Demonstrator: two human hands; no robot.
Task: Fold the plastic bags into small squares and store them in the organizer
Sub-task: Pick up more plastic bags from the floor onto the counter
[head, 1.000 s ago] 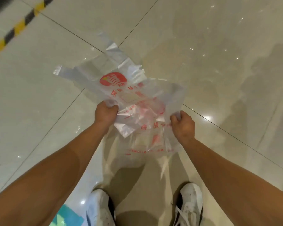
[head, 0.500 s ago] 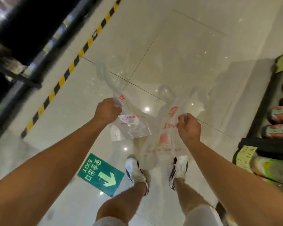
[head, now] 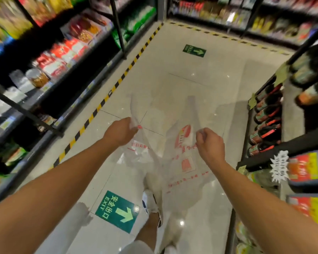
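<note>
Shop aisle, standing. Left hand (head: 120,132) is pinching one top edge of the clear printed plastic bag (head: 184,162); right hand (head: 210,143) is pinching the other. Bag is hanging spread between both grips over the tiled floor (head: 191,79), likely being straightened for folding. Organizer not in sight.

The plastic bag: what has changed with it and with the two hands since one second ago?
The plastic bag was bunched between the hands; now it hangs spread open as the left hand and right hand have moved apart. The view has lifted from the floor to the shop aisle, showing the green exit sign. Both hands still grip the bag's upper edge.
</note>
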